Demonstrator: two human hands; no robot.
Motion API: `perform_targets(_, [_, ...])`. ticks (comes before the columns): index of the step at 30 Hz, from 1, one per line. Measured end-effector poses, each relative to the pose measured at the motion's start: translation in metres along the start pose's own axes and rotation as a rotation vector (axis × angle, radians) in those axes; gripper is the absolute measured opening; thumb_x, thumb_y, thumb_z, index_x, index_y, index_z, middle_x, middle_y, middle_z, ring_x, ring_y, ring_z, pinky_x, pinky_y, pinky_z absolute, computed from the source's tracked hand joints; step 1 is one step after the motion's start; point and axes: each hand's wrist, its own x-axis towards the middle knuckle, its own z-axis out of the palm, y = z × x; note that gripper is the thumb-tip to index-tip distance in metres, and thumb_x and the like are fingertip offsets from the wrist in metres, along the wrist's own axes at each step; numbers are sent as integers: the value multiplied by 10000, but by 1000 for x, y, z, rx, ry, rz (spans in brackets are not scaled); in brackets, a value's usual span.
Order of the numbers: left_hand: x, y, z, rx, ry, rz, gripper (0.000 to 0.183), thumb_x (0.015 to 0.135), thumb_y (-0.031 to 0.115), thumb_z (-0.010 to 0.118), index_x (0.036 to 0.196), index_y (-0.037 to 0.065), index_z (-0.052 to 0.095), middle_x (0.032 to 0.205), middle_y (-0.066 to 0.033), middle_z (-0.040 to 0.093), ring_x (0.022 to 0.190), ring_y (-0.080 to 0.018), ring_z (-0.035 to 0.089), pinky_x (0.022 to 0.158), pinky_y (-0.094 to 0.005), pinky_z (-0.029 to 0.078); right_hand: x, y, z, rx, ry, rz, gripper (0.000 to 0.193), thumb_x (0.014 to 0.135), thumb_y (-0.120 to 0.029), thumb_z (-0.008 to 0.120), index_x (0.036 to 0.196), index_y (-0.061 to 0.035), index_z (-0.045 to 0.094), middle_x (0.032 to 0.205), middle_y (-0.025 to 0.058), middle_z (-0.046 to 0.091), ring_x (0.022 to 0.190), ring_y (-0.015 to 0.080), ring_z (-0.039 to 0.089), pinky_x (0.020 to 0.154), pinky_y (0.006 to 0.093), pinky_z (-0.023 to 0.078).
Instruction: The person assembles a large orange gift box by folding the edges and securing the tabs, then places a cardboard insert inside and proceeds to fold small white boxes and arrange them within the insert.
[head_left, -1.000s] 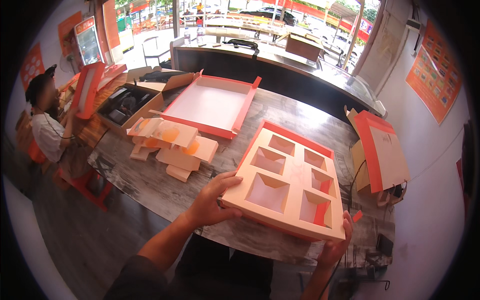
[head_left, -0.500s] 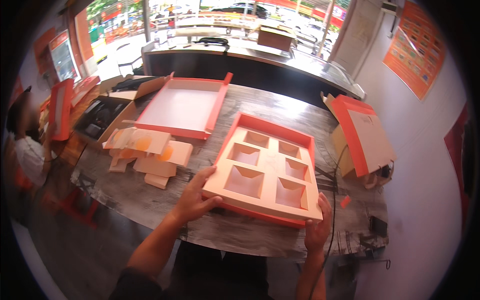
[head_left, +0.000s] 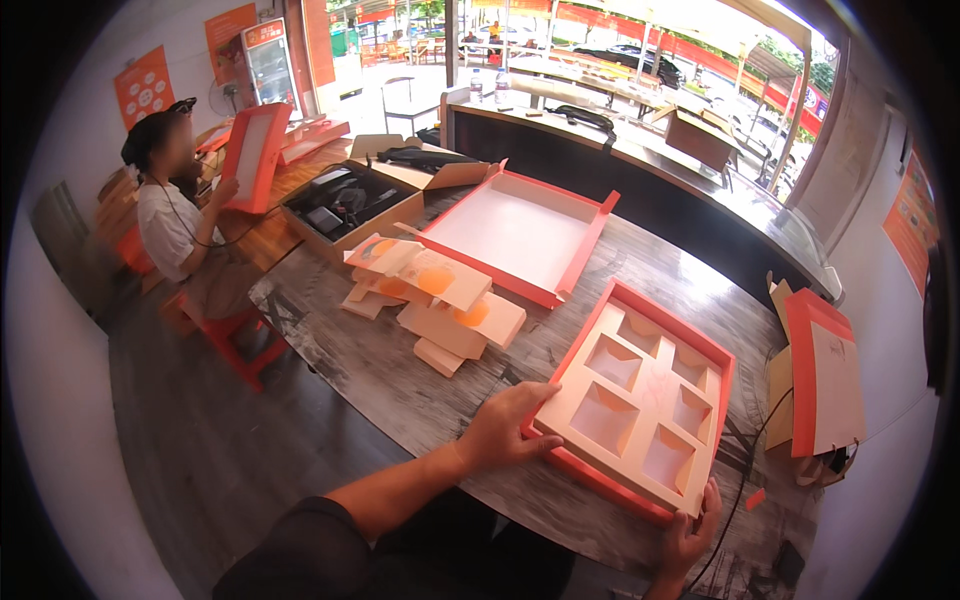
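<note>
Orange tray (head_left: 640,400) near table (head_left: 400,390) edge

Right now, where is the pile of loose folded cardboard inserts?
In the head view the pile of folded inserts lies left of centre on the grey table, just in front of the open red-rimmed box lid and left of the compartment tray.
</note>
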Motion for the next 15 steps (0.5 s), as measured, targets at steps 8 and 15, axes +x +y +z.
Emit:
perform_targets(8, [-15,18,-15,54,6,-10,581,826,353,890,1286,40,722,1282,-169,702,1188,-360,689,1025,-422,559,-12,2,-16,-160,-120,-95,446,1005,-197,716,1399,-7,630,1557,253,500,1395,433,548,1189,540,419])
perform_targets(15, [-18,14,-15,70,-23,-5,482,868,335,852,1251,65,744,1311,-164,662,1210,-355,659,1038,-414,544,-21,10,-6,45,-119,-6,403,984,-39,707,1367,56,625,1621,239,447,1363,373,581,1095,477,520])
